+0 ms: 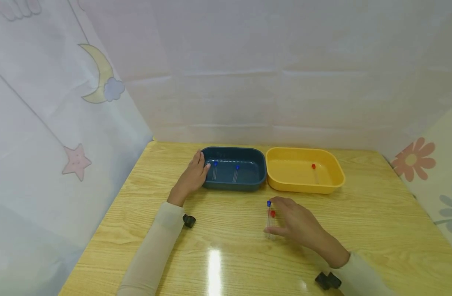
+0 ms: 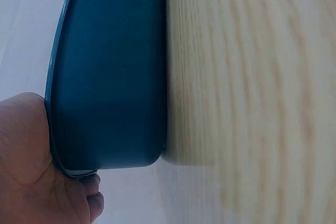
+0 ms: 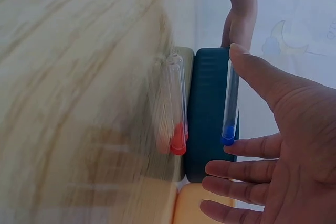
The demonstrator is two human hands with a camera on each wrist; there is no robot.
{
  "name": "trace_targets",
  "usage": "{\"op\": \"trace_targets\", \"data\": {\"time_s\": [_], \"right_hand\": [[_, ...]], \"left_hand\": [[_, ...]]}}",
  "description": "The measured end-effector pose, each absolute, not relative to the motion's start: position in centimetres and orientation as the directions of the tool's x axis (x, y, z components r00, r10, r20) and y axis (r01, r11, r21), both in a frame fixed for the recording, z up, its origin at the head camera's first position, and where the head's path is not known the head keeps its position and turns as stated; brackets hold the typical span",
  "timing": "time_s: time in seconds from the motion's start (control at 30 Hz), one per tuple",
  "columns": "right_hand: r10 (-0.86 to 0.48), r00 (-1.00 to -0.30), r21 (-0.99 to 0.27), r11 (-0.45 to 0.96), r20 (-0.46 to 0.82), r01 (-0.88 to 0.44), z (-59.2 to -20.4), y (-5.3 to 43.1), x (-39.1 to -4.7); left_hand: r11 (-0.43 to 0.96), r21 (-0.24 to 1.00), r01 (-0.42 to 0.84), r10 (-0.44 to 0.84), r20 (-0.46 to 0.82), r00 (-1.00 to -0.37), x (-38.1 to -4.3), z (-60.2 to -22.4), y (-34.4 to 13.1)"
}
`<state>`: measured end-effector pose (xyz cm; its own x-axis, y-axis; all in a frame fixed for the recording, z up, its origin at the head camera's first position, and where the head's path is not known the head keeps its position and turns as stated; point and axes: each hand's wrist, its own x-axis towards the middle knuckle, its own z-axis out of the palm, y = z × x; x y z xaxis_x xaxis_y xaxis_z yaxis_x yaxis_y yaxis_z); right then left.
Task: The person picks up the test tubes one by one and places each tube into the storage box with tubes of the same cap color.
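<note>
My left hand (image 1: 194,172) grips the left end of a dark blue tray (image 1: 233,186), thumb at the rim. In the left wrist view, fingertips (image 2: 93,203) curl past the corner of the rim. My right hand (image 1: 300,224) pinches a clear test tube with a blue cap (image 3: 229,108) lengthwise, thumb at the bottom end and index finger at the cap. It is held above the table, and the other fingers are spread. Beneath it a red-capped test tube (image 3: 178,142) lies on the table. Two blue-capped tubes (image 1: 236,172) lie inside the blue tray.
A yellow tray (image 1: 303,188) stands against the blue tray's right side, with one red-capped tube (image 1: 314,167) inside. Both trays sit toward the far edge of the wooden table (image 1: 226,222). A printed cloth backdrop (image 1: 226,90) hangs behind and along the sides.
</note>
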<state>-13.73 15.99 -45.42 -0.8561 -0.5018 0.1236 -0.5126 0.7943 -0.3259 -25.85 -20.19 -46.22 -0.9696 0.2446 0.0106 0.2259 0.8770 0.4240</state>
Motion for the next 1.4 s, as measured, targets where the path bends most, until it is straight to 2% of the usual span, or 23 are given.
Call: {"op": "trace_targets", "data": {"time_s": [0.33,1.0,1.4], "right_hand": [[-0.530,-0.830,-0.309,0.771,0.172,-0.556,-45.2,15.1,-14.0],[-0.519,-0.843,-0.349,0.771,0.142,-0.533,-44.3,13.8,-14.7],[-0.536,-0.816,-0.328,0.747,0.218,-0.578,-44.0,13.1,-15.0]], "left_hand": [[0.881,0.406,0.242,0.253,0.028,-0.967,-25.9,-46.3,-20.3],[0.869,0.429,0.247,0.257,0.035,-0.966,-25.8,-46.2,-20.2],[0.867,0.432,0.248,0.260,0.034,-0.965,-25.8,-46.2,-20.2]]}}
